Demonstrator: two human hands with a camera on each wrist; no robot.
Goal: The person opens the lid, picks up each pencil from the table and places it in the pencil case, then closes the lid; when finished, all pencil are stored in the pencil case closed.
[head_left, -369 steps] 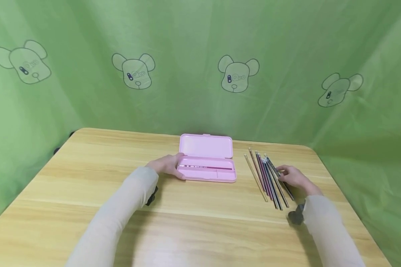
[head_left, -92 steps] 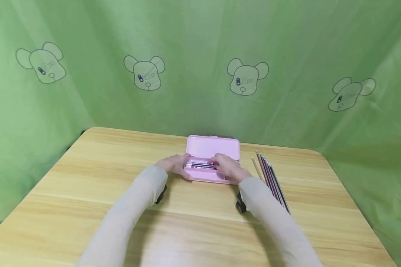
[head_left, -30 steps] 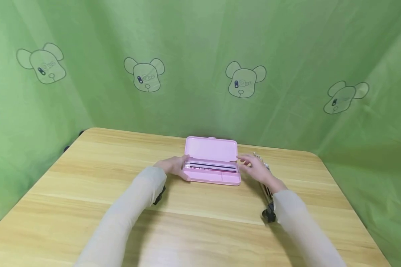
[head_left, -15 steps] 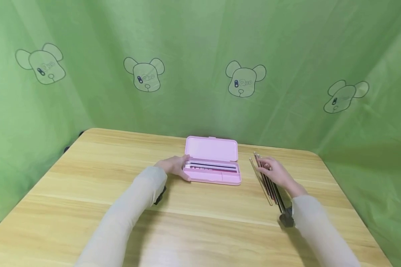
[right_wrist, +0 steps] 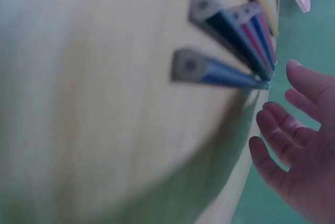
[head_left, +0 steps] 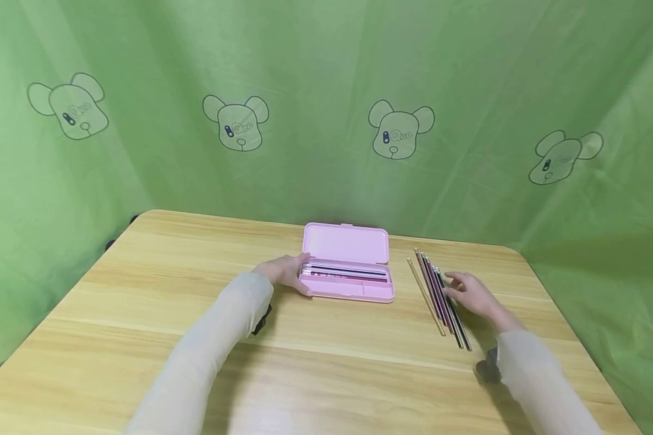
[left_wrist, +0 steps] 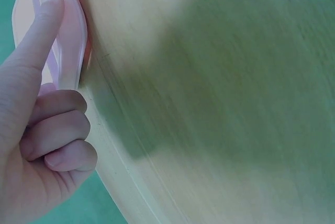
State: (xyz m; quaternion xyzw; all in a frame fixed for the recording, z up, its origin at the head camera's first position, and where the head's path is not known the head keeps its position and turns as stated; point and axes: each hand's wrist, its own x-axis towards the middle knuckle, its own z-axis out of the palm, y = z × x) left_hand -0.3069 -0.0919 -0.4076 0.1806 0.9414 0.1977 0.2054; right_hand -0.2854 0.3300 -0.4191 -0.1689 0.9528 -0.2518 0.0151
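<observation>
In the head view, a pink pencil case [head_left: 354, 297] sits towards the far edge of the surface [head_left: 348, 374], its lid [head_left: 346, 243] laid back towards 12 o'clock and pencils [head_left: 348, 270] lying along its rear compartment. The left hand [head_left: 284, 269] grips the case at its 9 o'clock end. Between 3 and 4 o'clock from the case lie the loose pencils [head_left: 435, 296], a yellowish pencil [head_left: 425, 296] at their 9 o'clock side. The right hand [head_left: 472, 296] hovers just beside their 3 o'clock side, fingers parted, loosely bent, holding nothing. The step in hand looks like selecting a pencil for the case; the next move seems to call for a careful pinch on one outer pencil without dragging its neighbours, the case held steady.
</observation>
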